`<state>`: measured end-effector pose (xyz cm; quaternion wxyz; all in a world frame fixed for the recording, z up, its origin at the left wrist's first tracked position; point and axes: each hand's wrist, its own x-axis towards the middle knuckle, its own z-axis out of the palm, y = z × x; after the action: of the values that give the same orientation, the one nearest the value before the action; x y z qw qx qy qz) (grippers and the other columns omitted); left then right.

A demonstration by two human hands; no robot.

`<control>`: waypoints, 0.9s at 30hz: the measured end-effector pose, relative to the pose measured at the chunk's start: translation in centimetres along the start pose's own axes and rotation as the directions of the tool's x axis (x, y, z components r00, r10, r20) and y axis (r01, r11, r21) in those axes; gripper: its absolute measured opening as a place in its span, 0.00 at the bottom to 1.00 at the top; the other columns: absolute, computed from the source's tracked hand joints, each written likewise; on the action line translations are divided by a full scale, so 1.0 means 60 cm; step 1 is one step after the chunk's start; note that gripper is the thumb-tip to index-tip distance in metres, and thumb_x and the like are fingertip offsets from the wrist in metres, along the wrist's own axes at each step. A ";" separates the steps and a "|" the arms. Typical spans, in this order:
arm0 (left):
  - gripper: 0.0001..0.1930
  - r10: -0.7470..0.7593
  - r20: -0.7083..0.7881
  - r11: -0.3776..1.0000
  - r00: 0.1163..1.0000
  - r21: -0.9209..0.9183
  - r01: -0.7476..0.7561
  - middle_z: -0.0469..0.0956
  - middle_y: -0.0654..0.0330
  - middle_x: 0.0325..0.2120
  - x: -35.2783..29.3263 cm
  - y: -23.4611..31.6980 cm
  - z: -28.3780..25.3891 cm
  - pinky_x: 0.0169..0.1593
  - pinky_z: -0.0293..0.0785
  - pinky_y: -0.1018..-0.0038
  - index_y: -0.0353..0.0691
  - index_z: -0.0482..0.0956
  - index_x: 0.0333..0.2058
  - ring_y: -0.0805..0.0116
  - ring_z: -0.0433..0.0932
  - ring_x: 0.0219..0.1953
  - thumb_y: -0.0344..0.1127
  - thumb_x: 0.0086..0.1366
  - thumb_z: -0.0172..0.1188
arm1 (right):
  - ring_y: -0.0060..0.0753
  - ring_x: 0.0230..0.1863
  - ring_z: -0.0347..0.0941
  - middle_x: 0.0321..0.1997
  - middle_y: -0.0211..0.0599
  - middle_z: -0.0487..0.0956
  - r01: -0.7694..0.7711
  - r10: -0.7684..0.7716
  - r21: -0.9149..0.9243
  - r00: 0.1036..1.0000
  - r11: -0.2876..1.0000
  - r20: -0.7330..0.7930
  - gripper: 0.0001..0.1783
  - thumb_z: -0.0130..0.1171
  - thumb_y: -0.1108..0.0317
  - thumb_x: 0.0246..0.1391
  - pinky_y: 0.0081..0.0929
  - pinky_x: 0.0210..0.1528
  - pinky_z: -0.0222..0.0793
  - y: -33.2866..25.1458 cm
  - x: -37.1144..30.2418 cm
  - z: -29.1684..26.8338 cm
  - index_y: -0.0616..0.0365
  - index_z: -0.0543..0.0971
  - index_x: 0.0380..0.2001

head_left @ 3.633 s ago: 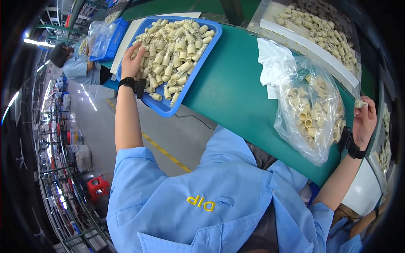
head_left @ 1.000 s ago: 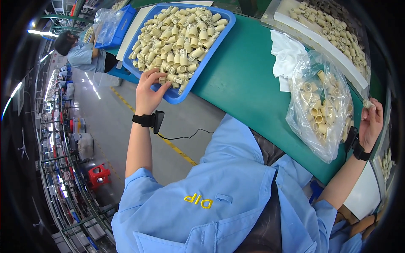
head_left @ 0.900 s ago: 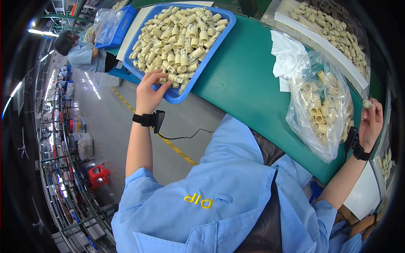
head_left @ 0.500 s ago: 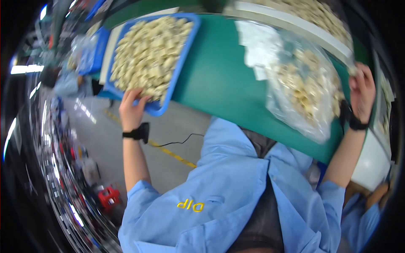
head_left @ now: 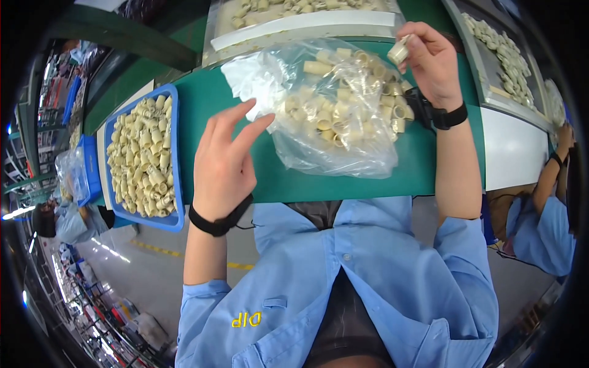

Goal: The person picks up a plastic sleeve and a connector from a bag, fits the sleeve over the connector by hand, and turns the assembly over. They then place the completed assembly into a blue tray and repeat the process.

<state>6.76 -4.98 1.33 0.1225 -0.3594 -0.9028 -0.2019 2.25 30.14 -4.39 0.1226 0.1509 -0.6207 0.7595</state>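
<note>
My right hand (head_left: 437, 72), raised beyond the bag's right end, pinches a small cream plastic cylinder (head_left: 399, 51) between thumb and fingers. Beneath and left of it lies a clear plastic bag (head_left: 336, 164) of hollow cream cylinders (head_left: 325, 120), with several loose ones at its right side. My left hand (head_left: 222, 167) hovers over the green tabletop (head_left: 199, 92), empty, its thumb and index finger stretched toward the bag's crumpled white part (head_left: 261, 83). To its left stands a blue tray (head_left: 178, 141) heaped with cream cylinders (head_left: 144, 162).
Behind the bag, a shallow tray (head_left: 307, 23) with a white front edge holds more cream parts. Another metal-edged tray (head_left: 491, 92) of pale parts stands at right, by a white surface (head_left: 512, 147). A co-worker's sleeve (head_left: 540, 230) shows at far right.
My view has turned toward the right. My left hand has left the blue tray's near edge and come to the bag's left side. My right hand still holds its small piece, now plainer to see.
</note>
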 end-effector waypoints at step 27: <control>0.08 0.555 0.305 0.806 0.774 0.033 -0.591 0.72 0.62 0.20 0.116 0.004 -0.049 0.37 0.72 0.68 0.42 0.69 0.30 0.59 0.74 0.27 0.28 0.49 0.57 | 0.42 0.25 0.78 0.19 0.38 0.78 0.672 0.532 -0.670 0.710 -0.315 0.463 0.06 0.53 0.68 0.47 0.38 0.28 0.73 -0.180 -0.005 0.101 0.53 0.79 0.27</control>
<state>2.20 -1.99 6.54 0.0715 -0.6339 -0.7688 -0.0442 7.02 26.36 6.37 0.0049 0.3009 -0.9269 -0.2241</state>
